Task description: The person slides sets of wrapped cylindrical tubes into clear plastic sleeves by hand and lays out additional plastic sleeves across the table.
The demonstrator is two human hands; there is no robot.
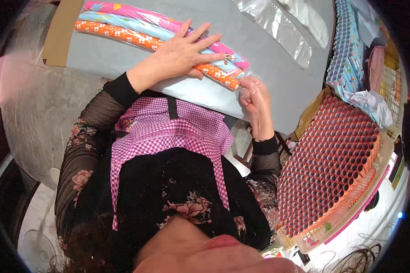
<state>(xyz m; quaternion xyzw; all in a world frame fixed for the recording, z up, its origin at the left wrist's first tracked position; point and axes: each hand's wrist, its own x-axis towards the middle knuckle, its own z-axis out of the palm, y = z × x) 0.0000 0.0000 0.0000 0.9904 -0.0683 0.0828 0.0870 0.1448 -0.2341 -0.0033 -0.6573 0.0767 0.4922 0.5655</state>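
Three rolls of patterned wrapping paper lie side by side in a clear plastic sleeve on the grey table: a pink roll [136, 13], a light blue roll [123, 22] and an orange roll [116, 35] with white motifs. My left hand [180, 54] rests flat across the rolls with its fingers spread. At the right end of the rolls, my right hand [255, 94] is closed, pinching the gathered end of the plastic sleeve [242, 77]. Its fingertips are partly hidden by the film.
Clear plastic sleeves [278, 27] lie at the far side of the table [282, 91]. A cardboard piece [61, 34] stands at the left edge. To my right sit a large stack of orange rolls [328, 168], ends facing up, and a stack of blue rolls [346, 59].
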